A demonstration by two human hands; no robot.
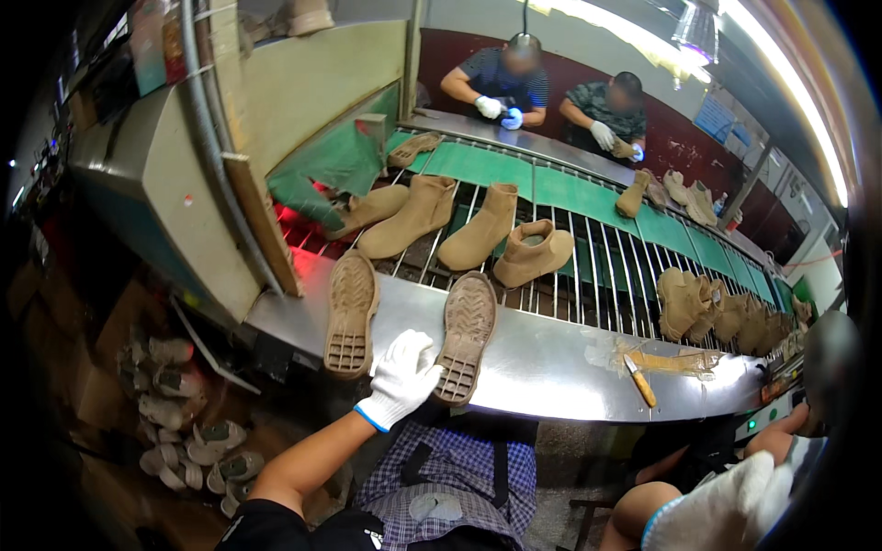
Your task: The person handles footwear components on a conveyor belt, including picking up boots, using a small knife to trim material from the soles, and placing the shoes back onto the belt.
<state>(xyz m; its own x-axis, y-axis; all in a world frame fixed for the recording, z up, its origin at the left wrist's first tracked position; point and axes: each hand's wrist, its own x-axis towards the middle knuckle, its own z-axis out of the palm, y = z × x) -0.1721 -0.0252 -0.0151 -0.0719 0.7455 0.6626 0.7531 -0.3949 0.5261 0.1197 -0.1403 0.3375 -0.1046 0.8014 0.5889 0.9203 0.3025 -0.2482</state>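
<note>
My left hand (401, 378), in a white glove with a blue cuff, is at the lower left side of a tan shoe (467, 335). Its fingers curl in against the heel end. The shoe lies sole up on the metal ledge (560, 372). Left of the hand lies a second sole-up shoe (351, 317). A gloved hand at the lower right, which looks like my right hand (721, 510), is close and blurred, away from the shoes. Its fingers cannot be made out. Beyond the ledge, tan ankle boots (482, 230) stand on the rack of metal bars.
A knife with a yellow handle (640, 381) lies on the ledge. More boots (689, 303) stand in a row at right. Green mats (570, 190) cover part of the rack. A large machine housing (175, 184) rises at left. Two people work across the rack; another sits at right.
</note>
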